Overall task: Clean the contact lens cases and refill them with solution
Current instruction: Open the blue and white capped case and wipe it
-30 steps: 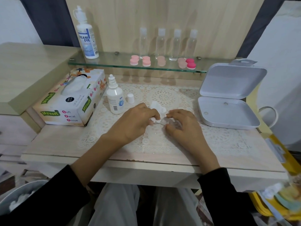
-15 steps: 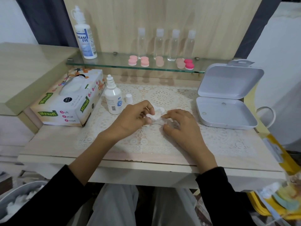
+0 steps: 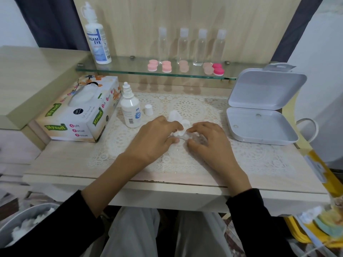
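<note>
Head view: at frame centre, tissue [image 3: 178, 123] is pinched by left hand [image 3: 156, 139] and pressed against case [image 3: 197, 140], gripped immediately rightward by right hand [image 3: 210, 143]; case axis is hidden.

Counts around the glass shelf [image 3: 130, 70]
On it: four clear bottles [image 3: 183, 47], one big solution bottle [image 3: 98, 45], five pink lens cases [image 3: 166, 68]. Below it: one dropper bottle [image 3: 130, 110], one loose cap [image 3: 148, 110], one tissue box [image 3: 79, 112], one crumpled tissue [image 3: 179, 125], one open white box [image 3: 259, 127].
</note>
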{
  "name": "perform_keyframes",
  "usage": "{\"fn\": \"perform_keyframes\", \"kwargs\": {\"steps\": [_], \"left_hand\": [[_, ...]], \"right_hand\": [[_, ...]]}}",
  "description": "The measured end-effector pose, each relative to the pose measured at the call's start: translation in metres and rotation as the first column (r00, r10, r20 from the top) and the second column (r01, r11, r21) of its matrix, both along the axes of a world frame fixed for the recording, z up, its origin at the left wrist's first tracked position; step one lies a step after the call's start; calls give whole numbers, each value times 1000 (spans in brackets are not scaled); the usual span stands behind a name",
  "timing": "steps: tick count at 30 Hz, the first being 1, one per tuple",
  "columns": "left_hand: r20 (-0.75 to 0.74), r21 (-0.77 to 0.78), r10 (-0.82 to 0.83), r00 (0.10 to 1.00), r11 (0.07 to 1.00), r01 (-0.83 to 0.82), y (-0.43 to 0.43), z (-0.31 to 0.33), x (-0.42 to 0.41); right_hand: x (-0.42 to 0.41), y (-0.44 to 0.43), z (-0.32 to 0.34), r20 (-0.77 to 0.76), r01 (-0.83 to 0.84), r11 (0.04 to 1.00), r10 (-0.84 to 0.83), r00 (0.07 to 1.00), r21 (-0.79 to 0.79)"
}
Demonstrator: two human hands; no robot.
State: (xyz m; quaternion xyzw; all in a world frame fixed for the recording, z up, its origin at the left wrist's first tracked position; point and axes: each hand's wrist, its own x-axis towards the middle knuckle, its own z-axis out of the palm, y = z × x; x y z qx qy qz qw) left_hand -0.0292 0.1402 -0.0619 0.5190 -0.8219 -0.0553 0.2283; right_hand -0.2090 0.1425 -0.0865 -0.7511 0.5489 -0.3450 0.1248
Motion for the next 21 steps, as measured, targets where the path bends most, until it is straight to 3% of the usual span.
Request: {"fn": "perform_keyframes", "kwargs": {"steps": [7, 16, 18, 21], "left_hand": [[-158, 56, 53, 986, 997, -44, -5, -3, -5], [-254, 160, 32, 967, 987, 9, -11, -2, -2], [-401, 232, 57, 914, 972, 41, -11, -4, 3], [-658, 269, 121, 744, 960, 82, -11, -8, 12]], "right_hand": [[-1, -1, 0, -15, -3, 1000, 3, 1000, 12], [-2, 0, 0, -10, -2, 1000, 2, 1000, 3], [-2, -1, -1, -1, 3, 1000, -3, 1000, 6], [-2, -2, -2, -4, 2, 1000, -2, 1000, -2]]}}
